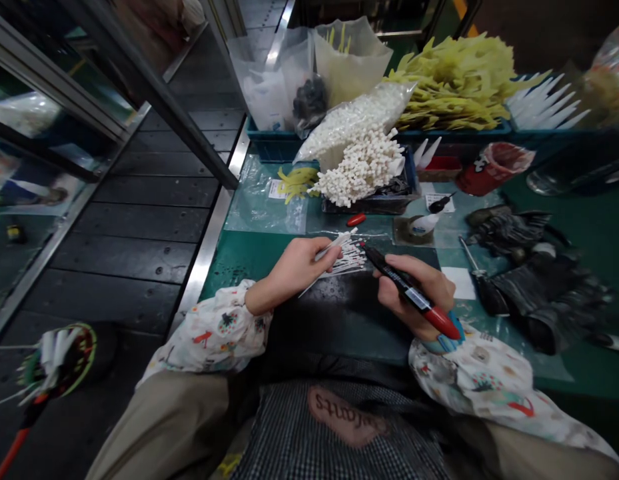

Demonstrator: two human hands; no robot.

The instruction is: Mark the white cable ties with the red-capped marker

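My left hand (302, 267) is closed with thin white sticks (342, 238) between thumb and fingers. Just beyond and beneath them, more white sticks (350, 263) lie fanned out on the dark mat (334, 320), some with reddish tips. In my right hand (429, 283) is a black and red marker pen (406, 287), uncapped, its red tip pointing left close to the stick ends. Whether the tip touches a stick I cannot tell. A red marker cap (356, 219) lies on the table beyond the sticks.
A dark box (372, 203) holds a bundle of white round-tipped sticks (362, 167). Behind it, blue trays (279, 145) carry bags and yellow pieces (454, 83). To the right are a small bottle (423, 225), a red cup (494, 170), a screwdriver (482, 277) and dark gloves (549, 287).
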